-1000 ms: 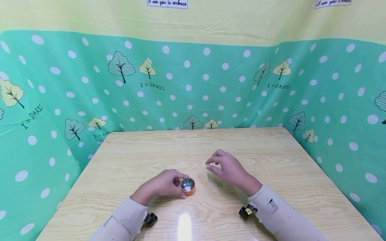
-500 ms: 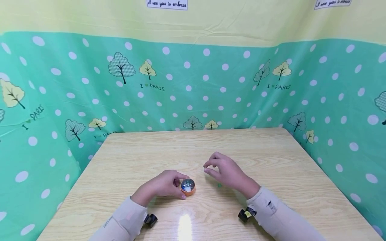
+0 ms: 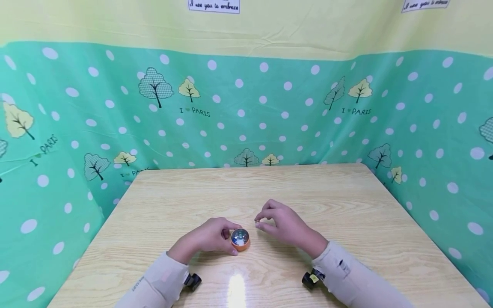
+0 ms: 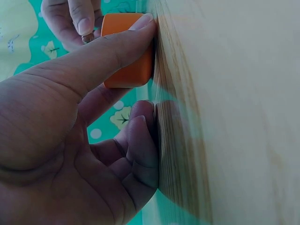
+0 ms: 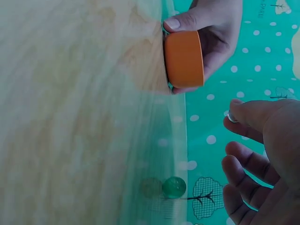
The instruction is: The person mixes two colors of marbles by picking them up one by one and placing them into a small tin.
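A small orange cup (image 3: 242, 247) stands upright on the wooden table, with shiny glass pieces, some blue and green, inside its silvery interior. Thumb and fingers of my left hand (image 3: 213, 234) grip the cup from the left side. To the right of the cup, my right hand (image 3: 286, 224) is raised off the table and pinches a small clear marble (image 5: 232, 117) between thumb and forefinger; its other fingers are loosely bent. In the right wrist view a green marble (image 5: 174, 187) lies on the table near that hand. The right hand hides it in the head view.
The light wooden table (image 3: 185, 192) stretches back to a green dotted curtain (image 3: 215, 128) hung around its far side and both flanks. A black wrist camera (image 3: 192, 282) sits on the left sleeve, another camera (image 3: 309, 280) on the right.
My right hand has moved left and toward me, bringing the pinched marble closer to the cup. The green marble has become covered in the head view. My left hand and the cup have stayed put.
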`<state>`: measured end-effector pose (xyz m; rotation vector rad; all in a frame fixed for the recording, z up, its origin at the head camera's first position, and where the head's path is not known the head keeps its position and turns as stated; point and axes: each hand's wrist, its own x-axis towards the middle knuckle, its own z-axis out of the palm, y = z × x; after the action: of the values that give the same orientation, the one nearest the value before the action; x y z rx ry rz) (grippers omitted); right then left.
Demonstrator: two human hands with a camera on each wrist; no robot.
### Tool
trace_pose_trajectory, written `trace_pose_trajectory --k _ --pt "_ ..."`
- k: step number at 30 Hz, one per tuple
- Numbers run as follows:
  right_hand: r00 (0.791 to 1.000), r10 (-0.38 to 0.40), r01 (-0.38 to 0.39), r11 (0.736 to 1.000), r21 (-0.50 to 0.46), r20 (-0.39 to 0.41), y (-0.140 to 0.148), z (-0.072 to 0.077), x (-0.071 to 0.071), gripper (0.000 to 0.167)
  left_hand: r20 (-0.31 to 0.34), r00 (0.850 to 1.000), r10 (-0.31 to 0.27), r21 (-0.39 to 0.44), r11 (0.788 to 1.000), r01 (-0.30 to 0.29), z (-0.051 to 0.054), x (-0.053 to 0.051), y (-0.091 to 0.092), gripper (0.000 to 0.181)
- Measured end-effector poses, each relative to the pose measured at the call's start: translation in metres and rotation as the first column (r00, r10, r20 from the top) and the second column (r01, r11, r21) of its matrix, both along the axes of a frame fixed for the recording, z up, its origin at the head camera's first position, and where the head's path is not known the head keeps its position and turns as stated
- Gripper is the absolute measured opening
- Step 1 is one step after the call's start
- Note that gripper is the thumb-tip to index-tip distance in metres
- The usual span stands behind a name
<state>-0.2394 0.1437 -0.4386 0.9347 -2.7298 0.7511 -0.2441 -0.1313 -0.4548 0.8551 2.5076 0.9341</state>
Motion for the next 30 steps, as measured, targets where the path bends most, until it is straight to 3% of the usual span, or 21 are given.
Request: trace_pose_trajectory --k 14,30 --pt "0.999 0.019 -0.021 0.999 0.049 0.038 -0.008 -0.004 0.009 0.019 0.031 0.999 -0.011 -0.01 1.0 0.011 -0.001 -0.001 0.001 0.054" --pt "0.996 0.059 -0.063 0.995 0.077 0.061 -0.014 -0.01 0.009 0.02 0.034 0.999 0.0 0.008 1.0 0.0 0.002 0.002 -0.001 0.052"
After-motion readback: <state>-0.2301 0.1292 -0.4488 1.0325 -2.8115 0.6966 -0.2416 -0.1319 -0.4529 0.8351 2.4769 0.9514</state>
